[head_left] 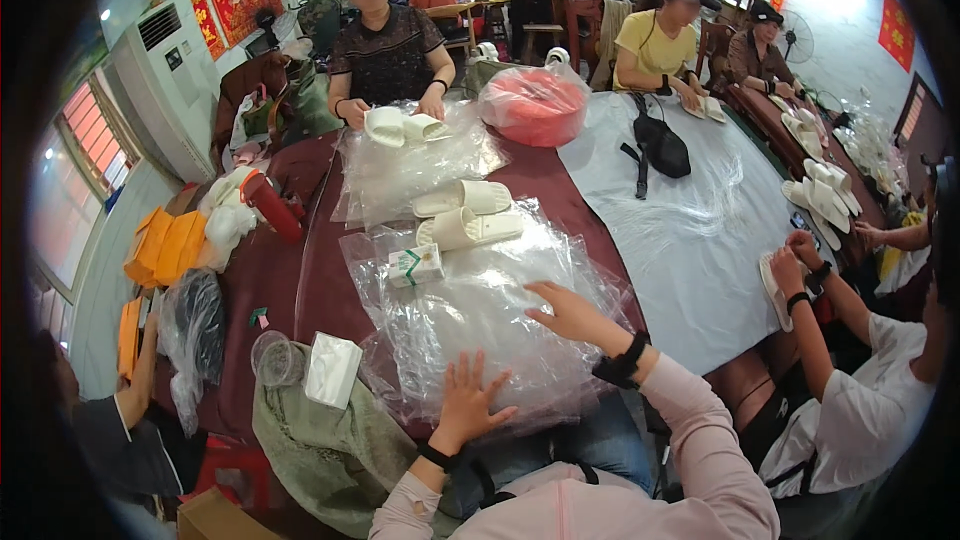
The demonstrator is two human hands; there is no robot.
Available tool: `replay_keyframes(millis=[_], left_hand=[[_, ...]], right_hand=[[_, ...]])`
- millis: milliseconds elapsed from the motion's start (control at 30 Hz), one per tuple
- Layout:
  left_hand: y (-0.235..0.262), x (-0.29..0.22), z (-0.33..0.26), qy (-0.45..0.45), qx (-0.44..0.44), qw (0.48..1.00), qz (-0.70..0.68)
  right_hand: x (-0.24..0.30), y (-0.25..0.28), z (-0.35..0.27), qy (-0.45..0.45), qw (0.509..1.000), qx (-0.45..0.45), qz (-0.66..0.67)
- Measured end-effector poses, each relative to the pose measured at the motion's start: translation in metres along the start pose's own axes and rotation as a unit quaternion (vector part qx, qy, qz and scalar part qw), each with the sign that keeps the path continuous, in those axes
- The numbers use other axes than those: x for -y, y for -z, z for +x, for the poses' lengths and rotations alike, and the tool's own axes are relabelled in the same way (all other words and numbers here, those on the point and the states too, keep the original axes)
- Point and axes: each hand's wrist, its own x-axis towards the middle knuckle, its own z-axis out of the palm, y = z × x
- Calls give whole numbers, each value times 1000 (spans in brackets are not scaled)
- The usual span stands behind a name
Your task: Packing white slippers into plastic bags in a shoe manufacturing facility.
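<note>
A stack of clear plastic bags (500,300) lies on the dark red tabletop in front of me. My left hand (470,398) rests on the bags' near edge, its fingers spread and nothing held. Over the right side of the stack is my right hand (575,318), fingers stretched out and holding nothing; whether it touches the plastic I cannot tell. At the far end of the bags sits a pair of cream slippers: one slipper (462,199) lies just beyond the other slipper (470,230). Beside them, on the bags, stands a small white and green box (415,266).
Left of the bags are a white tissue pack (333,370), a clear plastic tub (277,358) and a red cylinder (271,207). Across the table a person handles white slippers (403,127) over more bags. A black bag (662,145) lies on the white sheet (690,270); people sit around.
</note>
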Motion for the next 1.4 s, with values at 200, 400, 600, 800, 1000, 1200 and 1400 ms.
replay_keyframes(millis=[200,400,600,800,1000,1200,1400], left_hand=[[-4,3,-4,1,-29,1000,-10],[-5,-1,1,-4,-44,999,-3],[-7,-5,6,2,-52,999,-7],[0,-3,3,6,-25,1000,16],[-2,0,3,0,-34,999,-9],[-7,-2,1,-2,-28,1000,-7],[-5,-2,-1,1,-17,999,28]], right_hand=[[14,-38,101,-115,932,-52,340],[0,-74,171,-170,906,-179,343],[-11,-96,191,-214,801,-119,546],[-10,-69,192,-281,835,-32,471],[-4,-53,203,-136,783,-237,559],[24,11,175,66,757,-298,577],[76,82,86,82,787,-235,565]])
